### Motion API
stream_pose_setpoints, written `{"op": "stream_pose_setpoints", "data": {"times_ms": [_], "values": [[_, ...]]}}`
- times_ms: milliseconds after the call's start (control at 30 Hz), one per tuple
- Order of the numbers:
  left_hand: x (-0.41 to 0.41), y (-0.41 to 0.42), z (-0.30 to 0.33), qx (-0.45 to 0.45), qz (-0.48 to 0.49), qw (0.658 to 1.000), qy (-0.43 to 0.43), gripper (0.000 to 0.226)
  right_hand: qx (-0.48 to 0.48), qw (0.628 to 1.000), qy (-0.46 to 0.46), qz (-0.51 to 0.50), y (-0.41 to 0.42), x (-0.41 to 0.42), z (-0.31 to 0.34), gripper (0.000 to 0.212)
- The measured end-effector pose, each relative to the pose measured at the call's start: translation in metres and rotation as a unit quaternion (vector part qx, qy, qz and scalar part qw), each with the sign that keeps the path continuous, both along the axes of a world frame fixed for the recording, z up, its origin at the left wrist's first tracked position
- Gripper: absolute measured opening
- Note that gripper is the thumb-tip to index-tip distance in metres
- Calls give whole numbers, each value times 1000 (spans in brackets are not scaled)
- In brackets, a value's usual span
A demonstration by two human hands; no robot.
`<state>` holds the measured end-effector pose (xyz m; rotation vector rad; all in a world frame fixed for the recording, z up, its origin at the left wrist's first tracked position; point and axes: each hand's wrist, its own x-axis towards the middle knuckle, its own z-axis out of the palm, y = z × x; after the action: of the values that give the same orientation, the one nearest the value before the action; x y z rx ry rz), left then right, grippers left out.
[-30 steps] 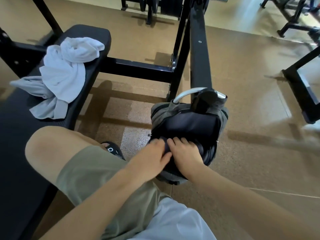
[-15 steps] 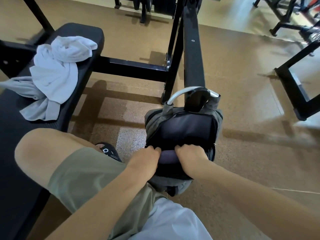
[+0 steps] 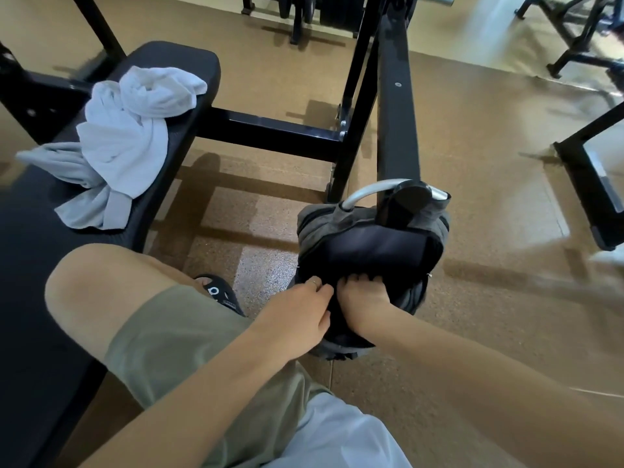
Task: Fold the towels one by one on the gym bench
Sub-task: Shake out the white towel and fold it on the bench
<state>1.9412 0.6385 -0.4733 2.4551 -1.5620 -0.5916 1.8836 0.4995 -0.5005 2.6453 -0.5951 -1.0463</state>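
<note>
A crumpled heap of white and pale grey towels [image 3: 125, 140] lies on the black gym bench [image 3: 30, 265] at the left. A dark grey backpack [image 3: 371, 244] stands open on the floor, leaning against a black frame post. Both hands are at the near rim of its opening. My left hand [image 3: 297, 309] grips the rim's left part, fingers curled on the dark fabric. My right hand [image 3: 363, 298] grips the rim beside it, fingers hooked over the edge into the bag. What is inside the bag is hidden.
I sit on the bench, my left knee [image 3: 101, 292] bare above olive shorts, a black sandal [image 3: 219, 293] on the floor. A black bench-press frame [image 3: 395, 106] rises behind the bag. More gym equipment [image 3: 587, 184] stands right and at the back on brown flooring.
My hands spread apart on the bag's rim half a second ago, then came back close together. The view shifted slightly; the towels have not moved.
</note>
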Motion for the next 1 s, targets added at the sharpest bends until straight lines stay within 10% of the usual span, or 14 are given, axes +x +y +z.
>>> {"op": "stream_pose_setpoints", "data": {"times_ms": [400,733,1000], "values": [[171,117,56,-105,312,941,-79,20,234,888,-357,173,108,139,85,23],[252,218,26,-63,506,860,-3,36,347,870,-336,93,171,346,19,52],[276,220,12,-69,512,855,47,39,261,876,-392,100,184,401,8,23]]}}
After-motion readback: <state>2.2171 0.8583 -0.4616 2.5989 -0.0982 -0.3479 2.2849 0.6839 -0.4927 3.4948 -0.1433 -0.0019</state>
